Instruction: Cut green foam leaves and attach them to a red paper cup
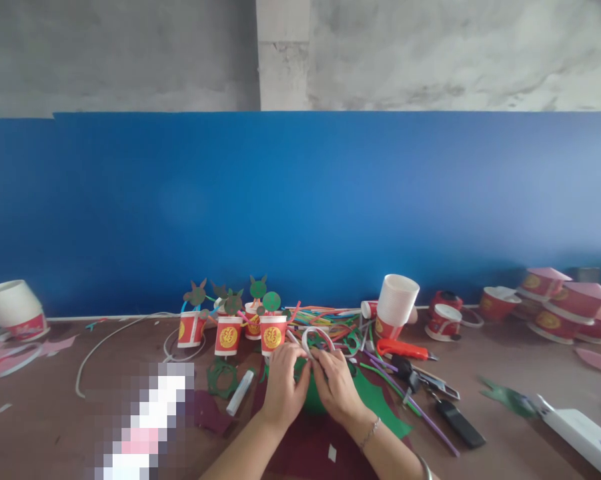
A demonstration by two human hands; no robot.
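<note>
Above the sheets in the middle of the table, my left hand [284, 381] and my right hand [337, 385] meet with bent fingers. They pinch a white curved strip [306, 339] bent into a loop, its inner side pinkish. My fingertips hide its lower part. Beneath them lie green paper [380, 401] and dark red paper [300, 457]. Left of my hands lies a glue stick [240, 393] beside green paper scraps [222, 379]. Just beyond stand several red paper cups [229, 335] with gold emblems, green animal-like heads and pipe-cleaner arms.
Behind the hands lies a pile of coloured pipe cleaners [325, 313]. To the right are stacked white cups [397, 300], an orange-red cutter [403, 348], keys with a black fob [457, 421], scissors [437, 383] and a white box [583, 433]. A blue partition [300, 213] borders the table.
</note>
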